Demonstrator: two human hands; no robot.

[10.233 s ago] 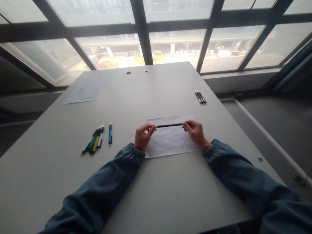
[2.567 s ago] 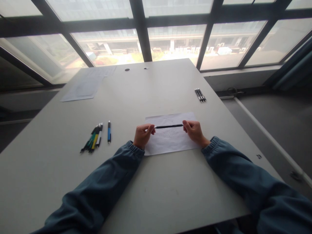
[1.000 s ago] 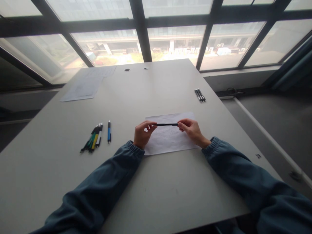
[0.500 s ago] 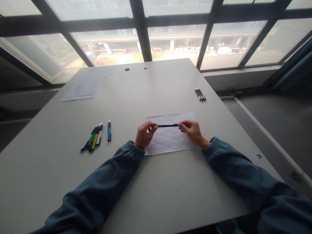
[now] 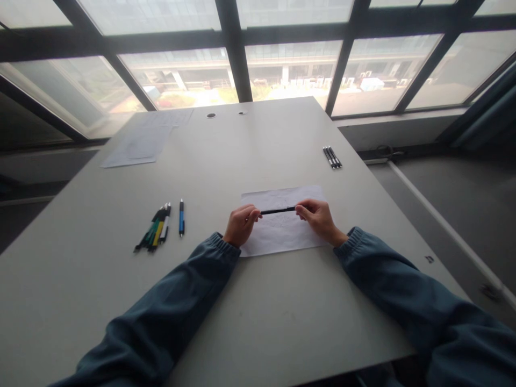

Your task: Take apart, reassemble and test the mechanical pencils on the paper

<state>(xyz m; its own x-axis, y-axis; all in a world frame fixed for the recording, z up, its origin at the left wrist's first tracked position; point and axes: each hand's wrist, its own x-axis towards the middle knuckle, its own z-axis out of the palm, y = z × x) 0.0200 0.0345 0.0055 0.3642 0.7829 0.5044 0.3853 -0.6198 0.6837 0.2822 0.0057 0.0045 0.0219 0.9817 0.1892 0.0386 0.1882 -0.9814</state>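
Note:
A black pen (image 5: 278, 210) is held lengthwise between my two hands, over a white sheet of paper (image 5: 278, 236) with faint marks on it. My left hand (image 5: 242, 223) pinches the pen's left end between thumb and fingers. At its other end, my right hand (image 5: 316, 216) grips the pen with thumb and forefinger. The fingers hide both tips. The pen slants slightly, its right end a little higher in the picture.
Left of the paper lie a blue pen (image 5: 181, 217) and a pile of several coloured pens (image 5: 155, 228). Several black pens (image 5: 332, 157) lie side by side at the right. Papers (image 5: 139, 142) rest at the far left of the white table (image 5: 250, 322). A small dark piece (image 5: 429, 259) lies near the right edge.
The pen's left end has dipped slightly, and the fingers of my left hand have curled in more closely around it. My right hand has hardly moved.

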